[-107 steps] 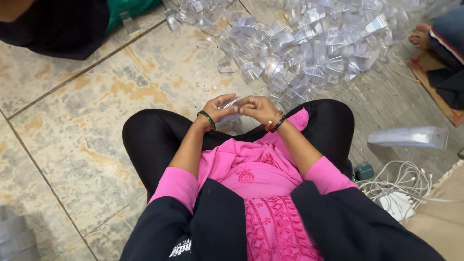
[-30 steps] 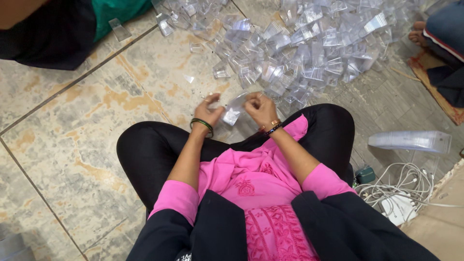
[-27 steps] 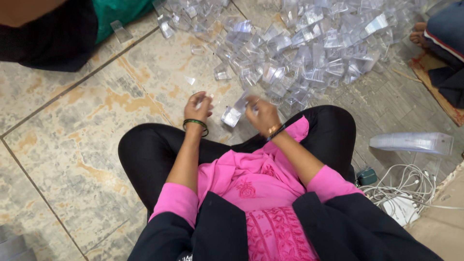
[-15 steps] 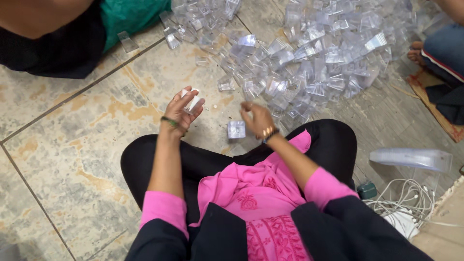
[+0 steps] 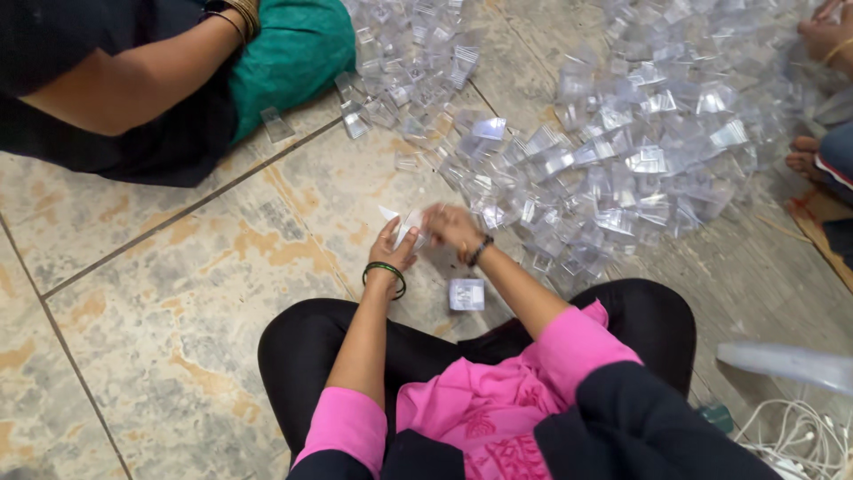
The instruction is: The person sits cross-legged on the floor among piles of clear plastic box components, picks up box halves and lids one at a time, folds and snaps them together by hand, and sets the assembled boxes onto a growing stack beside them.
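Note:
I sit cross-legged on a tiled floor in black trousers and a pink top. My left hand [image 5: 392, 250], with a green bangle at the wrist, and my right hand [image 5: 451, 228], with a dark bracelet, meet in front of my knees around a small clear plastic piece [image 5: 410, 224]. Both hands grip it. One small folded clear piece [image 5: 466, 294] lies on the floor just in front of my legs, below my right forearm. A large heap of clear plastic pieces [image 5: 613, 151] spreads across the floor beyond my hands.
Another person in green and black sits at the top left, one arm [image 5: 133, 76] resting near the heap. A second person's hand [image 5: 822, 36] and foot [image 5: 807, 156] show at the right edge. White cables [image 5: 791, 440] and a pale plastic object [image 5: 786, 364] lie at the lower right.
My hands have moved forward, away from my knees toward the heap. A folded piece was set down on the floor, and both hands have come together on a fresh clear piece.

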